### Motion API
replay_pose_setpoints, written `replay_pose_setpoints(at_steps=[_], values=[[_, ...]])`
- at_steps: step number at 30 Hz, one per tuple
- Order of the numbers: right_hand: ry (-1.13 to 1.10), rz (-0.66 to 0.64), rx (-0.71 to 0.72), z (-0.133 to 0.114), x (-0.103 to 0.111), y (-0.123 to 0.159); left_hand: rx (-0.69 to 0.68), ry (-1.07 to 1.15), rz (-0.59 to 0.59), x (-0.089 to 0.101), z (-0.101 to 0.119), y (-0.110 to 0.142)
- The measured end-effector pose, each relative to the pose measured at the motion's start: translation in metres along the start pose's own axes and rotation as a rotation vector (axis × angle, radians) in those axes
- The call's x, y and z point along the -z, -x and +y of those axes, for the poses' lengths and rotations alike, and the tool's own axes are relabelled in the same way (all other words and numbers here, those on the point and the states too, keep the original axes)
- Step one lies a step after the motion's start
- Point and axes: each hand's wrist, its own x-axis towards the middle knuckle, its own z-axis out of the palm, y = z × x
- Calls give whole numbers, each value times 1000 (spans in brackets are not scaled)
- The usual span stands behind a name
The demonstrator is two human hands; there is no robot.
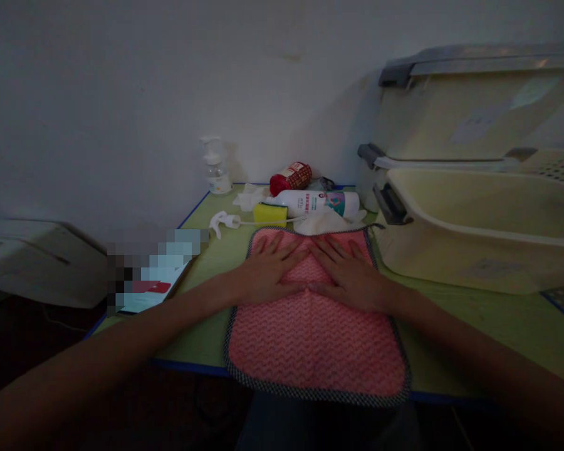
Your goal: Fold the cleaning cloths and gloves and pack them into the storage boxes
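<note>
A pink textured cloth point(310, 351) with a dark checked border is spread out on the green table point(197, 332), its near edge reaching past the table's front. My left hand point(270, 269) lies flat on its far left part, fingers spread. Mirroring it, my right hand point(350, 275) rests flat on the far right part, also with fingers apart. Both thumbs point inward and nearly meet at the cloth's middle. Just beyond the cloth are a yellow sponge point(270, 215), a white spray trigger head point(224, 221) with a long tube, and a white bottle point(296, 202) lying on its side.
A cream plastic basket point(460, 257) stands at the right, before a lidded storage box point(470, 119). Behind the bottle lies a red patterned roll point(291, 177). A clear pump bottle point(216, 172) stands at the back left corner. A partly blurred screen device point(160, 275) sits at the left edge.
</note>
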Motion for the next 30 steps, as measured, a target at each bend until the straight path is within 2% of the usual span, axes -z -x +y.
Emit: replay_pose_setpoints(at_steps=[6,9,11,13,15,20,24,30], values=[[-31,107,36,10,-4,-6,7,-33,19,2,-4,-9],[-122,261,74,11,0,-3,0,-35,31,0,-5,-6],[-147,375,47,10,7,-4,-3,-30,34,-2,-5,-4],[-131,434,-8,9,16,-10,-5,-29,40,-3,-3,-1],[-106,410,-62,7,24,-21,-16,-27,45,-4,-1,2],[-69,175,-132,5,27,-52,-28,-22,68,-5,1,6],[-65,159,-161,7,20,-67,-43,-23,88,-4,1,6],[-68,150,-217,6,13,-71,-37,-20,85,-3,2,6]])
